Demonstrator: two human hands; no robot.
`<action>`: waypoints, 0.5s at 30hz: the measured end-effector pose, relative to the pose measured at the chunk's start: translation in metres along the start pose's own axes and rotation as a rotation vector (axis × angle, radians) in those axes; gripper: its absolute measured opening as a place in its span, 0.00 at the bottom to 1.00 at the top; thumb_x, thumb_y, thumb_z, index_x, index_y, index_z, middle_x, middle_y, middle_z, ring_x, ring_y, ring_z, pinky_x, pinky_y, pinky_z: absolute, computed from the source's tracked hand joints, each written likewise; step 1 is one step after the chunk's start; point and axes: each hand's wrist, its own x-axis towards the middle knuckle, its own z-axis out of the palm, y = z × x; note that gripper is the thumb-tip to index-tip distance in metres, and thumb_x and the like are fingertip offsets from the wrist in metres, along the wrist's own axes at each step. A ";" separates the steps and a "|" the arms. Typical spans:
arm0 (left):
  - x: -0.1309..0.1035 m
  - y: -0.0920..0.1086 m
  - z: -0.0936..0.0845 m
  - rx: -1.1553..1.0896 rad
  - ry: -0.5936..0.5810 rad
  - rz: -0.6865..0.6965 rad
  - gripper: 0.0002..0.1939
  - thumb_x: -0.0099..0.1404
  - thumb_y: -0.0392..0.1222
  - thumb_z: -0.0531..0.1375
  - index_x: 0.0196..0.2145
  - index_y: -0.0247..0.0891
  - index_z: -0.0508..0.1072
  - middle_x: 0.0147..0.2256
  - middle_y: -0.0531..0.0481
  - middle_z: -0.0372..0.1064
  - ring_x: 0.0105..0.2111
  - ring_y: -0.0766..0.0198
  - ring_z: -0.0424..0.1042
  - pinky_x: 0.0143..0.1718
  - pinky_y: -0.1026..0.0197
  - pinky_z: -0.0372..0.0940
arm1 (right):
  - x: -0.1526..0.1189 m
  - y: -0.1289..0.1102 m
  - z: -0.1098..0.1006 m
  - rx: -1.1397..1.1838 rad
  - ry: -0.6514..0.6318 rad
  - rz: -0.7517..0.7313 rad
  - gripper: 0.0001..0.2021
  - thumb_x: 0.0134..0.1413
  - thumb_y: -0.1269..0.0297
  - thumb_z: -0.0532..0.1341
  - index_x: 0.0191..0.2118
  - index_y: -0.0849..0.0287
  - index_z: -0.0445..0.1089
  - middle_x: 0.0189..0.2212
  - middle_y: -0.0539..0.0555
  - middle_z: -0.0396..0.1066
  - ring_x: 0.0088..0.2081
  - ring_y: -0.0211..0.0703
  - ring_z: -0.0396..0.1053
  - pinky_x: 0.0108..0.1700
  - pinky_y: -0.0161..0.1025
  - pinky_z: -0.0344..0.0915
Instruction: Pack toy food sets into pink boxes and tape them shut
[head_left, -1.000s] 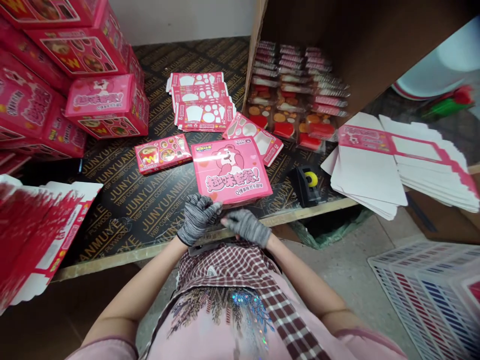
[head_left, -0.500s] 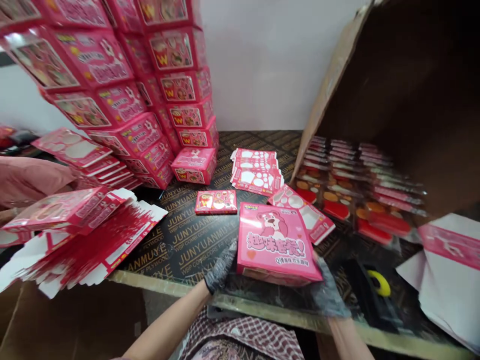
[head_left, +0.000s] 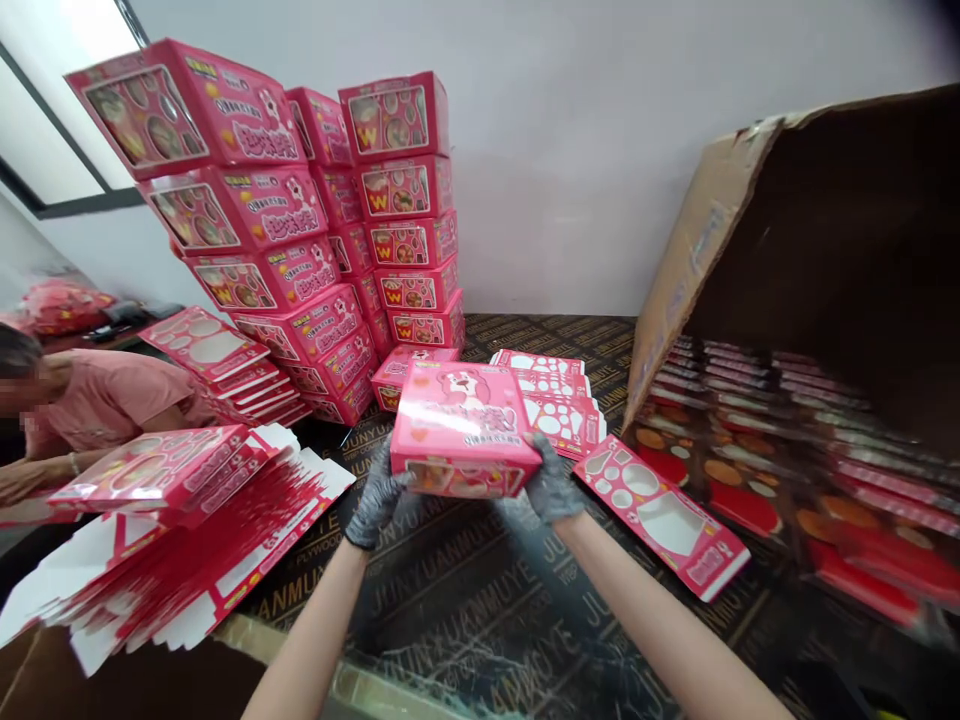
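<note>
L hand (head_left: 379, 500) is part open, thumb and fingers curled on the left side of a pink bear box (head_left: 463, 425). R hand (head_left: 553, 482) is part open too, w/ its fingers on the right side of the same box. The box is up over the black tabletop (head_left: 442, 580), bear pic on top, w/ a see-thru window on the side facing the person. Just behind it, on the tabletop, sits a small pink box (head_left: 386, 383). Tall stacks of pink boxes (head_left: 409, 190) stand at the back left. Flat window cards (head_left: 559, 415) lie right of the held box, & a pink tray w/ holes (head_left: 664, 515) lies near the R hand. A big brown carton (head_left: 679, 260) on the right has rows of red & orange packs (head_left: 735, 500) in it. Flat pink-&-white boxes (head_left: 202, 560) are piled on the left, near a co-worker in a pink shirt (head_left: 124, 390).
</note>
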 end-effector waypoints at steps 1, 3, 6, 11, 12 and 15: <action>0.024 0.000 -0.009 0.031 0.067 0.034 0.44 0.41 0.61 0.76 0.54 0.40 0.76 0.51 0.40 0.77 0.51 0.43 0.76 0.52 0.44 0.72 | 0.024 0.001 0.020 0.004 0.004 0.009 0.18 0.40 0.49 0.73 0.34 0.54 0.74 0.26 0.49 0.80 0.31 0.47 0.79 0.36 0.42 0.79; 0.072 0.000 -0.027 0.082 0.178 0.069 0.39 0.41 0.63 0.74 0.48 0.38 0.77 0.46 0.42 0.79 0.46 0.46 0.77 0.50 0.46 0.73 | 0.072 0.003 0.054 -0.021 0.012 0.055 0.17 0.44 0.48 0.71 0.33 0.55 0.72 0.22 0.48 0.77 0.27 0.46 0.78 0.34 0.42 0.79; 0.138 -0.001 -0.049 0.156 0.319 0.083 0.37 0.43 0.64 0.73 0.45 0.38 0.76 0.45 0.43 0.78 0.50 0.46 0.75 0.56 0.46 0.68 | 0.133 0.010 0.088 -0.098 -0.040 0.008 0.20 0.49 0.45 0.68 0.38 0.57 0.74 0.26 0.50 0.79 0.36 0.48 0.80 0.39 0.45 0.79; 0.193 -0.020 -0.054 0.319 0.487 0.067 0.45 0.49 0.58 0.73 0.60 0.37 0.66 0.62 0.36 0.65 0.66 0.42 0.59 0.69 0.43 0.51 | 0.177 0.044 0.070 -0.440 -0.117 -0.216 0.31 0.51 0.46 0.68 0.59 0.54 0.70 0.54 0.52 0.77 0.61 0.46 0.69 0.62 0.47 0.67; 0.196 -0.026 -0.050 0.379 0.511 0.083 0.52 0.47 0.55 0.75 0.64 0.37 0.61 0.66 0.35 0.59 0.70 0.42 0.52 0.71 0.44 0.45 | 0.180 0.053 0.060 -0.533 -0.141 -0.249 0.35 0.50 0.47 0.69 0.63 0.53 0.67 0.59 0.52 0.73 0.64 0.46 0.65 0.66 0.48 0.63; 0.201 -0.040 -0.035 0.633 0.599 0.136 0.67 0.43 0.50 0.78 0.71 0.33 0.46 0.72 0.30 0.41 0.74 0.45 0.31 0.74 0.49 0.32 | 0.191 0.076 0.037 -0.882 -0.275 -0.468 0.44 0.53 0.46 0.68 0.71 0.53 0.54 0.66 0.54 0.64 0.69 0.48 0.59 0.69 0.52 0.57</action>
